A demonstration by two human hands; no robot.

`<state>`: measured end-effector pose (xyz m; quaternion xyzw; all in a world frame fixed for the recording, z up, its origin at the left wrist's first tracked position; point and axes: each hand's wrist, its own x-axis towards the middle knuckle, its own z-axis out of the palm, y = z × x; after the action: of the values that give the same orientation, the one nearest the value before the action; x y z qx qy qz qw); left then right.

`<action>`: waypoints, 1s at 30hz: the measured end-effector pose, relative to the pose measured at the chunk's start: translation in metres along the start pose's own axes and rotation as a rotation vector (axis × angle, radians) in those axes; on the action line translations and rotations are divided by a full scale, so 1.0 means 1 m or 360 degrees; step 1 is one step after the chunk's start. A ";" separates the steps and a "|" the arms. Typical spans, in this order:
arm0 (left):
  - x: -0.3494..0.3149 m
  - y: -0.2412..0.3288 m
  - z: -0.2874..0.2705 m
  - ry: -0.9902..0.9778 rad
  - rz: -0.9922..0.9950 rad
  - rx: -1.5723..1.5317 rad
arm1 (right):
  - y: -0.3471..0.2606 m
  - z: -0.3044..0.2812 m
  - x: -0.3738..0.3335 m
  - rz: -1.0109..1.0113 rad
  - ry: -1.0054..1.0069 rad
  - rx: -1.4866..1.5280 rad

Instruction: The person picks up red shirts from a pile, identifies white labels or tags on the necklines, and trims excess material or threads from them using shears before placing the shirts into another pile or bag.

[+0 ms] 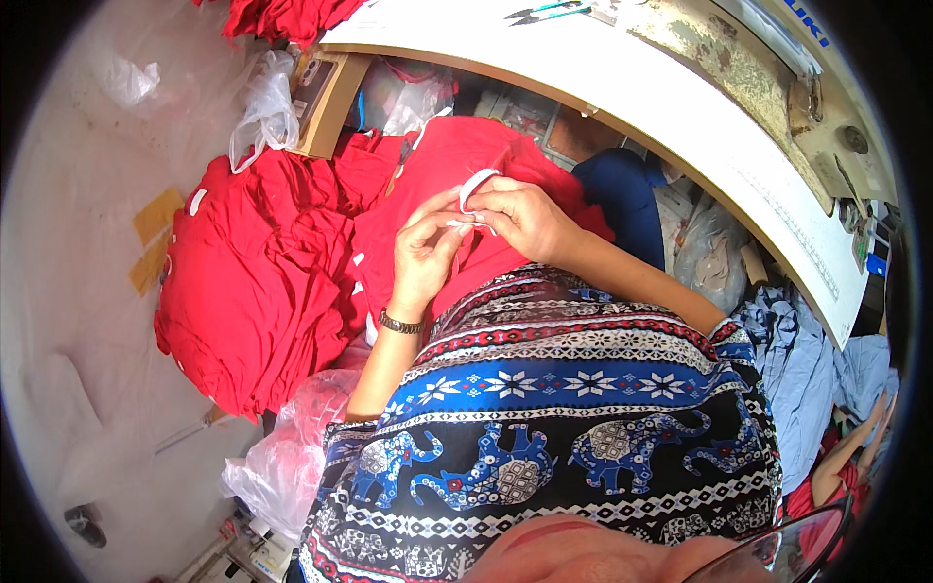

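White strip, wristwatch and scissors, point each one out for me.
white strip (476,183): head view, on the curved loop above the fingers.
wristwatch (399,324): head view, on the band across the left wrist.
scissors (546,11): head view, on the handles lying on the white tabletop.

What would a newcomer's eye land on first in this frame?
Probably the red fabric pile spilling across the left and centre. Just above the lap, the left hand and right hand pinch a white strip against the red garment. A white table edge curves across the upper right.
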<state>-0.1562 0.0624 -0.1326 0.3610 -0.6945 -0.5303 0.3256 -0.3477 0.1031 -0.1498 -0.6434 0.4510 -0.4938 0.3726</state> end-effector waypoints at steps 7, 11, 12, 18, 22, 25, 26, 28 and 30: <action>0.003 0.005 -0.001 -0.0100 0.0059 0.0088 | -0.005 -0.007 -0.003 0.0078 -0.0098 0.0087; 0.002 0.001 0.001 -0.0051 0.0064 0.0157 | -0.003 -0.010 -0.005 0.0075 -0.0032 0.0000; 0.003 0.001 0.001 -0.0050 0.0079 0.0182 | -0.002 -0.011 -0.005 0.0100 -0.0053 0.0019; 0.004 -0.004 0.003 -0.0008 0.0180 0.0039 | -0.006 -0.010 -0.006 0.0128 -0.0092 0.0073; 0.000 -0.003 0.003 0.0087 -0.0023 -0.0141 | -0.006 -0.011 -0.007 0.0212 -0.0121 0.0071; 0.000 -0.010 0.003 0.0171 -0.0026 -0.0378 | -0.007 -0.010 -0.007 0.0156 -0.0069 0.0072; 0.000 -0.012 0.003 0.0207 -0.0020 -0.0499 | -0.007 -0.009 -0.006 0.0140 -0.0049 0.0086; 0.000 -0.013 0.004 0.0184 -0.0004 -0.0526 | -0.007 -0.008 -0.007 0.0148 -0.0054 0.0113; 0.000 -0.016 0.005 0.0175 0.0000 -0.0585 | -0.008 -0.006 -0.008 0.0131 -0.0043 0.0094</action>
<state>-0.1580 0.0618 -0.1487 0.3239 -0.5671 -0.6278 0.4236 -0.3527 0.1126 -0.1437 -0.6196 0.4572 -0.4823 0.4177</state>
